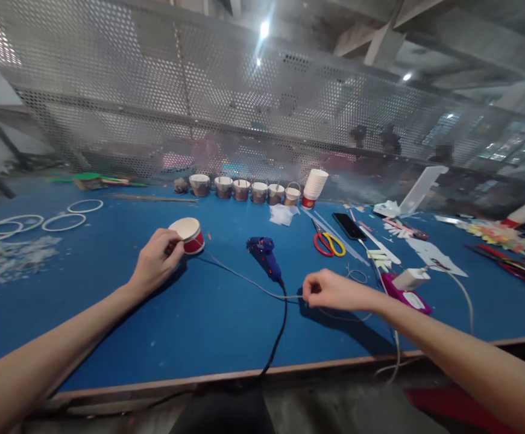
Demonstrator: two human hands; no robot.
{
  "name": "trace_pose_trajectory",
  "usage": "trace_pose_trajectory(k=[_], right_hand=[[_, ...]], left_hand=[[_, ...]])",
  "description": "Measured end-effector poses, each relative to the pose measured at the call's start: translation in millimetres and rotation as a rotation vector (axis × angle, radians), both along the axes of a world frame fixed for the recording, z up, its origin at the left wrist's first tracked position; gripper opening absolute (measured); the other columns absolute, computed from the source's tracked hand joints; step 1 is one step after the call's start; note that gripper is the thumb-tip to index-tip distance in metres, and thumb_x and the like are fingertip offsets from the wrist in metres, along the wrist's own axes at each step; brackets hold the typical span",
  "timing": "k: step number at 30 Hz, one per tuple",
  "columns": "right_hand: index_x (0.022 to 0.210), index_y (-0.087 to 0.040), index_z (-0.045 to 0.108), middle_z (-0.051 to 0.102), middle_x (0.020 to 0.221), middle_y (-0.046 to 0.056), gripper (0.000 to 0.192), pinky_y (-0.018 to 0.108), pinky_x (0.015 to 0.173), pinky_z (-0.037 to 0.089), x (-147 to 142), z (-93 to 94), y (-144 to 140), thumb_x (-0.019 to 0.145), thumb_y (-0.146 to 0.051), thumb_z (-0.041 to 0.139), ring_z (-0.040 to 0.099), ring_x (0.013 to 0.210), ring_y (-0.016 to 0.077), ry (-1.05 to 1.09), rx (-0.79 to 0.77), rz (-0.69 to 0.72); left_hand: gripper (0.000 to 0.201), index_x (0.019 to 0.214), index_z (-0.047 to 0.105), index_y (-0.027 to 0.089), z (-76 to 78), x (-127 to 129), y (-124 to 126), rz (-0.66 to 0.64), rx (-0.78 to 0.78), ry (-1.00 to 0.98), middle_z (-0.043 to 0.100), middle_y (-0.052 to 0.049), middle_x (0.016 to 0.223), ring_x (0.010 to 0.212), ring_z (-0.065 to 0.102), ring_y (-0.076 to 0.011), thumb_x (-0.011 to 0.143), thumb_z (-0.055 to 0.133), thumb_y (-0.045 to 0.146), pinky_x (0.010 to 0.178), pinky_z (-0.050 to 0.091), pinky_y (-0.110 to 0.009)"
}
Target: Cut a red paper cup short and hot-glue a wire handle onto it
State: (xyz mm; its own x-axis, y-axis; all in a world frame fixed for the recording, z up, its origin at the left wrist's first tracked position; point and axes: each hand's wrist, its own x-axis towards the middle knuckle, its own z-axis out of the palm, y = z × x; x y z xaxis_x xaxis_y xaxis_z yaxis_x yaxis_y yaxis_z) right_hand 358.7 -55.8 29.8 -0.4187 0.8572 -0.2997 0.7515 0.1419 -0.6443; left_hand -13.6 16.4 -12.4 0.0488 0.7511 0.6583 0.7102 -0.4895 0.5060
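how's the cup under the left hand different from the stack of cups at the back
The red cup lies tipped on its side by the left hand, a thin cord running from it; the stack of cups stands upside down, several nested. The single cup shows mostly red wall; the stack looks mostly white with red only at its base. Both are paper cups on the blue table.

Your hands on the blue surface (108, 313)

Your left hand (156, 263) grips a red paper cup (188, 234); your right hand (330, 291) pinches a thin cord (244, 278).
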Motion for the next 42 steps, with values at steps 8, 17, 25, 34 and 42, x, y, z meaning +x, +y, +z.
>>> trace_pose_trajectory(k=[8, 17, 25, 34, 42], right_hand=[[0.068, -0.017, 0.059, 0.059, 0.057, -0.004, 0.019, 0.020, 0.041, 0.029, -16, 83.4, 84, 0.059, -0.023, 0.074, 0.034, 0.038, 0.0024, 0.934, 0.087, -0.321], [0.079, -0.022, 0.070, 0.068, 0.063, 0.002, 0.017, 0.022, 0.045, 0.039, 19, 76.9, 23, 0.076, -0.038, 0.068, 0.054, 0.043, 0.0101, 0.428, -0.256, 0.159], [0.091, -0.018, 0.069, 0.072, 0.091, 0.011, 0.034, 0.033, 0.074, 0.048, -8, 11.9, 57, 0.084, -0.047, 0.054, 0.065, 0.083, 0.0245, -0.141, 0.231, -0.163], [0.083, -0.014, 0.065, 0.065, 0.068, 0.002, 0.019, 0.028, 0.058, 0.044, -83, -48.8, 71, 0.076, -0.030, 0.057, 0.056, 0.060, 0.0162, 0.304, 0.191, -0.285], [0.089, -0.015, 0.063, 0.054, 0.050, -0.004, 0.033, 0.026, 0.051, 0.044, -79, -36.2, 46, 0.076, -0.045, 0.058, 0.052, 0.047, 0.0148, 0.675, 0.095, -0.352]], left_hand=[[0.013, 0.076, 0.054, 0.023, 9.6, 8, -3, -0.009, -0.005, -0.124, 0.059, -0.004, 0.076, 0.066, 0.058, -0.0187, 0.076, 0.050, 0.035, 0.065, 0.050, -0.033], [0.011, 0.076, 0.054, 0.022, 29.2, 5, -7, 0.099, -0.130, -0.278, 0.058, 0.000, 0.069, 0.060, 0.056, -0.0161, 0.075, 0.053, 0.034, 0.059, 0.046, -0.029], [0.014, 0.075, 0.055, 0.022, 39.9, 34, -1, 0.000, -0.346, -0.426, 0.056, 0.004, 0.052, 0.048, 0.050, -0.0130, 0.073, 0.055, 0.036, 0.050, 0.040, -0.025], [0.017, 0.074, 0.054, 0.020, 29.5, 62, -11, -0.171, -0.531, -0.545, 0.055, 0.004, 0.050, 0.044, 0.047, -0.0105, 0.076, 0.054, 0.037, 0.046, 0.036, -0.023], [0.018, 0.077, 0.061, 0.018, 18.5, 60, -20, -0.222, -0.572, -0.530, 0.055, 0.003, 0.059, 0.051, 0.050, -0.0112, 0.077, 0.056, 0.035, 0.050, 0.039, -0.024]])
